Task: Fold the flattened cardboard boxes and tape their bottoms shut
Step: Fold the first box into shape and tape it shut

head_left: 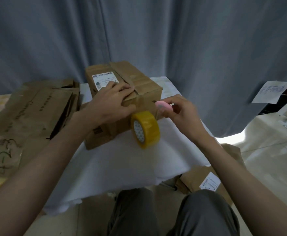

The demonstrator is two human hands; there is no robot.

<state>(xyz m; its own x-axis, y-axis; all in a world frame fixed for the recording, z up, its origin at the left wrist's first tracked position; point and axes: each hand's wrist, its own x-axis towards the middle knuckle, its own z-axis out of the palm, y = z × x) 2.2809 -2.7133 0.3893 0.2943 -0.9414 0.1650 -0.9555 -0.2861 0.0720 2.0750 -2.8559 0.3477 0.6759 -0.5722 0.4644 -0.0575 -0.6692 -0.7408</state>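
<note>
The right hand (pixel 182 111) has its fingers curled round 1 small pink utility knife (pixel 163 106), pinching it near the middle so the pink tip points left toward the near right corner of the folded cardboard box (pixel 146 84); whether a blade is out cannot be told. The left hand (pixel 110 101) lies palm down on top of that box with the fingers bent over the edge of a flap, pressing it at the seam where the flaps meet — it presses rather than lifts.

1 roll of yellow packing tape (pixel 146 128) stands on its edge just below the 2 hands, leaning against the near side of the box, its white printed core facing the camera. A strip of tape appears to run from the box top down toward the roll, though blur hides the join.

The box stands upright on a small table covered in white cloth (pixel 122 167), at the far left part of it, with 1 white shipping label (pixel 103 80) on its top. To the left lies a stack of flattened cardboard boxes (pixel 28 116) with handwriting on the nearest sheet; the number in the stack cannot be counted. 1 more flattened cardboard piece (pixel 205 178) with a label lies on the floor at the right, beside the person's knees. Grey curtains (pixel 156 40) hang behind.
</note>
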